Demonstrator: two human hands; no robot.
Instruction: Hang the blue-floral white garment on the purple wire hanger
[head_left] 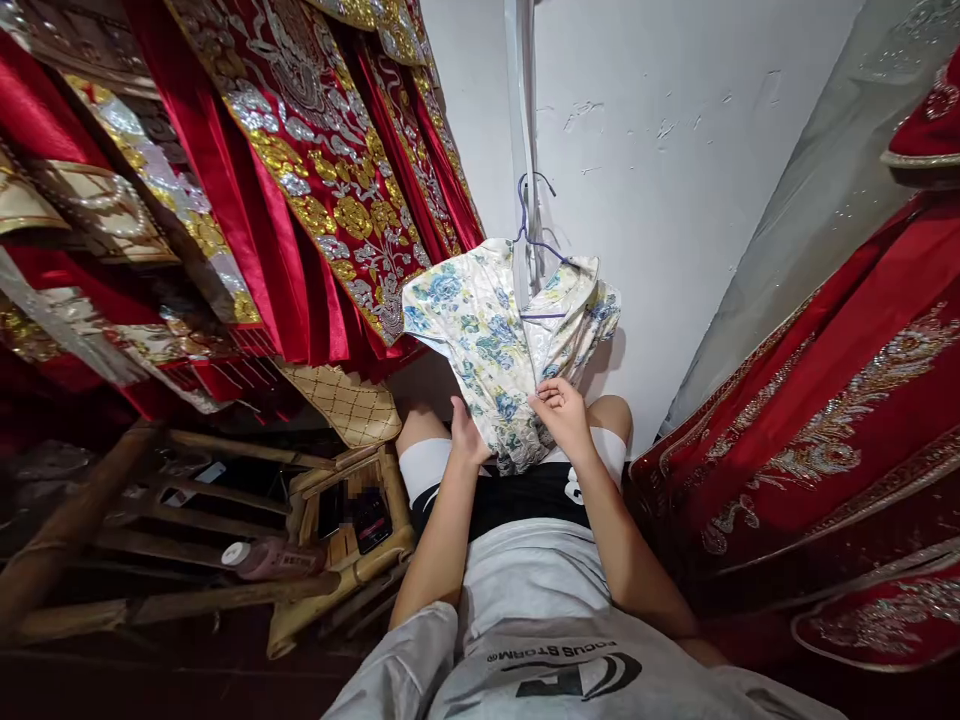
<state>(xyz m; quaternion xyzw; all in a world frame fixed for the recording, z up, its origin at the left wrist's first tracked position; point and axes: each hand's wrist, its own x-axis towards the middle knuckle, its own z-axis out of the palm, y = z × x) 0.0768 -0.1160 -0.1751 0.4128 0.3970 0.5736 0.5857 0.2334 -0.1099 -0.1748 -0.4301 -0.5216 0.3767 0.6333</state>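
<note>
A white short-sleeved blouse (pixel 480 320) with blue, green and yellow flowers hangs in front of me on a thin purple hanger (pixel 523 220). Its lower part is bunched above my lap. At the lower left edge, my left hand (pixel 468 436) holds the cloth, thumb pointing up and the other fingers hidden behind the fabric. My right hand (pixel 562 410) pinches the blouse's front edge, below the V-shaped neckline, with bent fingers.
Red and gold sequined costumes (pixel 330 180) hang at left, and more red embroidered cloth (pixel 825 430) at right. A white wall (pixel 660 180) stands ahead. At lower left, a bamboo seat (pixel 401 510) bears a phone (pixel 373 520); a pinkish bottle (pixel 274 558) lies beside it.
</note>
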